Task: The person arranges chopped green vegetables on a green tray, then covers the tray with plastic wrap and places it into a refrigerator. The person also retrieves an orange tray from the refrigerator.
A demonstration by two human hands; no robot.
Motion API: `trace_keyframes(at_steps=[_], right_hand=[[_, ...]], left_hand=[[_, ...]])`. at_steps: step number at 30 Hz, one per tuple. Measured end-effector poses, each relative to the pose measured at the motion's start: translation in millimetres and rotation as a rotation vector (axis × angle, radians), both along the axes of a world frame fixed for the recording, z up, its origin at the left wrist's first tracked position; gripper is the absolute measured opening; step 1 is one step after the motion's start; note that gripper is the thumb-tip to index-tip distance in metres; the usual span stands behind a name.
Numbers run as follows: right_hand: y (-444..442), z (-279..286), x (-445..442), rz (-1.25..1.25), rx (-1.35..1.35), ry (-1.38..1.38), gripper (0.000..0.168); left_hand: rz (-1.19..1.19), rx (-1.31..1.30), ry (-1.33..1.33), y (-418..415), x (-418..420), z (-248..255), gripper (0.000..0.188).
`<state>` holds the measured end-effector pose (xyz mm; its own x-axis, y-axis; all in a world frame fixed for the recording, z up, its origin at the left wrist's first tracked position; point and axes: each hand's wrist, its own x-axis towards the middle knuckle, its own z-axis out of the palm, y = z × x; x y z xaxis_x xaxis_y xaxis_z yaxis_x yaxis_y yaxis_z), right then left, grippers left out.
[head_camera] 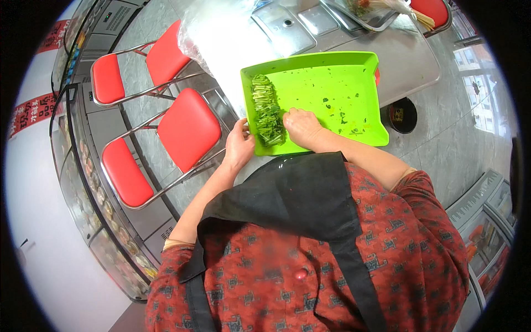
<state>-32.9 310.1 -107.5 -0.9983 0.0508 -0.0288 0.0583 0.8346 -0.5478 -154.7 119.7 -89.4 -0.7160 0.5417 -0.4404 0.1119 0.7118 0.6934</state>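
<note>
A bright green plastic tray (pixel 309 93) with raised walls lies before me on the table's near side. Along its left wall runs a long bundle of chopped leafy greens (pixel 267 110), pale stems at the far part and darker leaves nearer me. My left hand (pixel 240 143) is at the tray's outer left wall, with its fingers curled at the edge. Inside the tray, just right of the greens, my right hand (pixel 302 128) rests palm down with curled fingers. Whatever may be under those fingers is hidden. Small leaf scraps (pixel 342 117) are scattered over the tray floor.
Clear plastic sheeting (pixel 220 33) covers the table's left part. Metal pans (pixel 284 27) and a tray holding wooden skewers (pixel 423 18) stand behind. Red folding chairs (pixel 188 128) are at left, beside a glass display case (pixel 103 191). A black bin (pixel 401 116) stands at right.
</note>
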Motion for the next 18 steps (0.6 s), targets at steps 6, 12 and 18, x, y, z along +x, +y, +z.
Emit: trace_keyframes(at_steps=[6, 12, 18], right_hand=[[25.1, 1.3, 13.7, -0.187, 0.034, -0.131, 0.012], [135.1, 51.1, 99.0, -0.683, 0.134, 0.068, 0.013], [221.5, 31.4, 197.5, -1.022, 0.339, -0.209, 0.016]], left_hand=[[-0.064, -0.054, 0.231, 5.0, 4.3, 10.9, 0.047], [-0.068, 0.032, 0.119, -38.5, -3.8, 0.4, 0.04], [-0.078, 0.01, 0.054, -31.5, -1.9, -11.5, 0.034]])
